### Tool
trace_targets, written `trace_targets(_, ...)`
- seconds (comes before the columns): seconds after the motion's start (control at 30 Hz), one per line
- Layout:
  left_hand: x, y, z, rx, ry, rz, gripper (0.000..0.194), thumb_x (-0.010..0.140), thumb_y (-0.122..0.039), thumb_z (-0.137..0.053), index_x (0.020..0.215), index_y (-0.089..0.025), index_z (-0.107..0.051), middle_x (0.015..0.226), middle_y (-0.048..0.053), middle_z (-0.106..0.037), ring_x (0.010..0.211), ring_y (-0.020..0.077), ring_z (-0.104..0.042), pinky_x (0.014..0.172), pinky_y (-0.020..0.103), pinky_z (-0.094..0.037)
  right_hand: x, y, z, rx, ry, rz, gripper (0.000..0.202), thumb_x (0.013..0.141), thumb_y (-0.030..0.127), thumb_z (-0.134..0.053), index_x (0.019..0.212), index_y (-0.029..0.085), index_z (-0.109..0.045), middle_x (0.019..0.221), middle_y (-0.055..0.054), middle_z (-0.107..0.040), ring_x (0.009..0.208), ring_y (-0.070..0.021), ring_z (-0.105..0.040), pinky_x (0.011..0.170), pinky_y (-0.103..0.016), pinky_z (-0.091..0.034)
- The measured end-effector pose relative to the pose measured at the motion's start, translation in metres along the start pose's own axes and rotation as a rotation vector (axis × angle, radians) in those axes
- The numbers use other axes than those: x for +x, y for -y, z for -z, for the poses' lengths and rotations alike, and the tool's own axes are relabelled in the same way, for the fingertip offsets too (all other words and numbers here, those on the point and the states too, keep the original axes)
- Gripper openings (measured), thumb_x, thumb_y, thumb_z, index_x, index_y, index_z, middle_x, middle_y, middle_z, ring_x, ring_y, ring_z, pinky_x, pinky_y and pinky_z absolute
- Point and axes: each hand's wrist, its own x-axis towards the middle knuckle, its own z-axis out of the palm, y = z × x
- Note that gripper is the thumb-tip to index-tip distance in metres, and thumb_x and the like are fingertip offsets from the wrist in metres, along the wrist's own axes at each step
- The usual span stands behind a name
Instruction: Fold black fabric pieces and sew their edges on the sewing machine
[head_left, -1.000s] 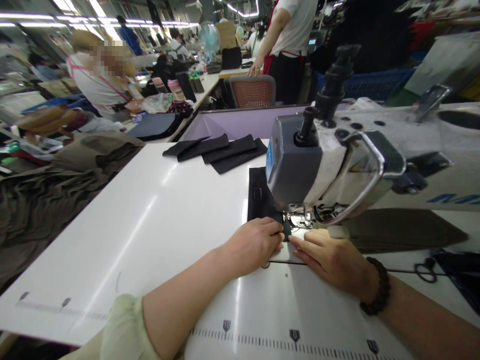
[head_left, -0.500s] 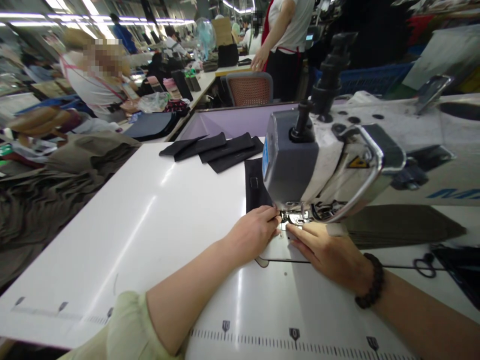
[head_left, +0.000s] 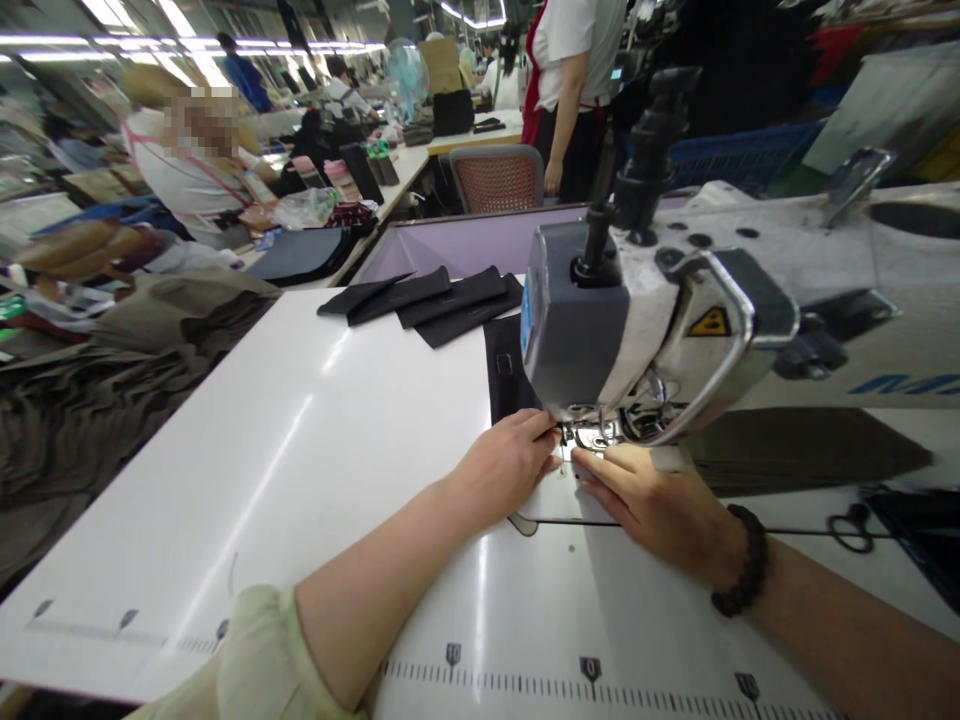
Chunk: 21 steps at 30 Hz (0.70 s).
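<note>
A sewing machine [head_left: 577, 310] stands in front of me, its needle area [head_left: 589, 436] lit. Beneath its head lies a black fabric piece [head_left: 504, 385] with a small stitched rectangle on it. My left hand [head_left: 506, 462] is closed at the near edge of this fabric, fingertips just left of the presser foot; the exact grip is partly hidden. To the right of the needle, my right hand [head_left: 649, 500] rests with its fingers stretched out flat on the machine bed, fingertips close to the foot. A dark bead bracelet [head_left: 742, 560] circles the right wrist.
Several black fabric pieces [head_left: 427, 300] overlap at the back of the white table [head_left: 300, 480]. Olive fabric [head_left: 795, 450] lies behind my right hand, near small scissors [head_left: 851, 527]. Brown-grey cloth [head_left: 97, 400] is piled at left. A person [head_left: 574, 90] stands beyond a chair [head_left: 496, 180].
Both my hands and the black fabric look nearly unmoved. The view has shifted slightly. The standing person's arm has dropped from the chair area to their side.
</note>
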Motion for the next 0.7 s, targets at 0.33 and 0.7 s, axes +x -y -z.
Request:
trace_targets(0.33,0.0001,-0.0061,0.0051,0.007,0.091,0.015,0.019,0.084,-0.025,-0.049,0.09,-0.009,-0.058,0.094,0.008,-0.055,0.096,0.0217,-0.048,0.085,0.033,-0.044,-0.003,-0.0048,-0.0018,-0.019,-0.014,0.052,0.028,0.086,0.026,-0.039,0.105,0.016,-0.058,0.079,-0.006,-0.063,0.069,-0.0153,-0.057,0.062,-0.025,-0.043)
trace_targets(0.7,0.003,-0.0044,0.0083,0.028,0.14,0.041,0.021,0.086,-0.024,-0.044,0.095,-0.009,-0.057,0.096,0.009,-0.055,0.097,0.0222,-0.047,0.082,0.035,-0.044,-0.0014,-0.0024,0.0008,-0.038,-0.017,0.053,0.03,0.088,0.03,-0.035,0.1,0.017,-0.06,0.075,-0.006,-0.063,0.066,-0.0136,-0.057,0.056,-0.023,-0.039)
